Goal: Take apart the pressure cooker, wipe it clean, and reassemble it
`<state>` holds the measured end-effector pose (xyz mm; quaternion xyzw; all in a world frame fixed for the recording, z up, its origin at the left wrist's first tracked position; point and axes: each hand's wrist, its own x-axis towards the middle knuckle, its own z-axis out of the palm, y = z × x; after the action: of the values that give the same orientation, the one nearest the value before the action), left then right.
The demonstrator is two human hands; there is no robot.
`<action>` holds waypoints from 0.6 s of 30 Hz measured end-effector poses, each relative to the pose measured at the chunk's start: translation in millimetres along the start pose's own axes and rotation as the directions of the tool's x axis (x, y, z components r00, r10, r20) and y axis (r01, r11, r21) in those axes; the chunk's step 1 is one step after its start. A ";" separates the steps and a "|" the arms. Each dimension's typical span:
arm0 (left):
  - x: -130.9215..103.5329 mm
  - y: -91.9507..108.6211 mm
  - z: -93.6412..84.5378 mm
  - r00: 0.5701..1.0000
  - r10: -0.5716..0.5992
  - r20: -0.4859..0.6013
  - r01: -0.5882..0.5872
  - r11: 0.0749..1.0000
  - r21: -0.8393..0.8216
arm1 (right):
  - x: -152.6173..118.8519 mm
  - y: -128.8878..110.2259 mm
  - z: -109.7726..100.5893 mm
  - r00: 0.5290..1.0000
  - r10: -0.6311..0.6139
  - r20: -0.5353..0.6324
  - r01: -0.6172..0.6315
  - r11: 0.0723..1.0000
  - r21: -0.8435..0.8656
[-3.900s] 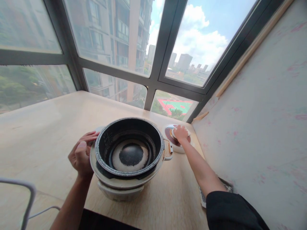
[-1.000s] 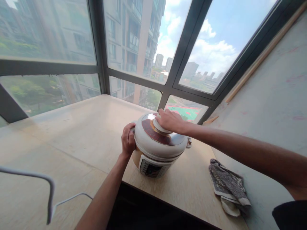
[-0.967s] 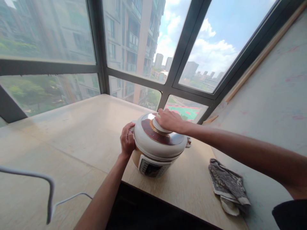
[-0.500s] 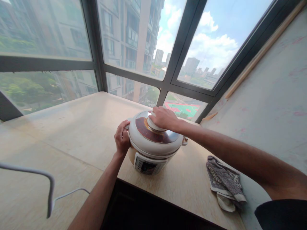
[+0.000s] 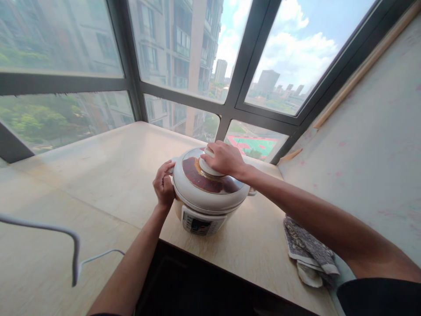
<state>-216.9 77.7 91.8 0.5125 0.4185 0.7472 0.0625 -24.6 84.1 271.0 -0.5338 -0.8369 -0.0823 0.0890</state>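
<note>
An electric pressure cooker (image 5: 202,210) with a white rim and a control panel on its front stands upright on the pale counter. Its lid (image 5: 184,184) has a brown and silvery top and sits on the pot. My right hand (image 5: 226,159) is wrapped over the round white knob (image 5: 208,166) in the lid's middle. At the cooker's left side, my left hand (image 5: 163,184) has its fingers curled around the side handle (image 5: 171,166), which is mostly hidden. Part of the right side handle (image 5: 252,192) shows past my right forearm.
A folded grey cloth (image 5: 309,250) lies on the counter (image 5: 98,184) to the right, by the wall. White cables (image 5: 74,245) cross the left side. Dark-framed windows (image 5: 226,109) rise behind the cooker. A black surface (image 5: 204,281) lies along the near edge.
The view has shifted slightly, so the cooker appears a little further left and higher. The right hand seems turned slightly on the knob; both hands keep their holds.
</note>
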 end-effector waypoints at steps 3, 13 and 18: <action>0.0 -0.9 0.4 1.000 -0.005 -0.003 0.005 1.000 0.006 | 0.4 1.5 0.2 0.999 -0.030 -0.010 0.030 1.000 -0.009; 0.5 1.3 1.0 1.000 -0.005 -0.012 0.005 1.000 -0.006 | 5.8 18.0 2.7 0.970 -0.234 -0.059 0.237 0.970 0.052; 0.5 2.8 1.0 1.000 -0.014 -0.013 0.014 1.000 0.004 | 9.0 25.4 3.5 0.946 -0.314 -0.077 0.320 0.945 0.075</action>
<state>-215.3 76.7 94.2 0.5050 0.4238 0.7492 0.0641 -5.4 103.4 270.8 -0.3851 -0.9113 -0.0765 0.1244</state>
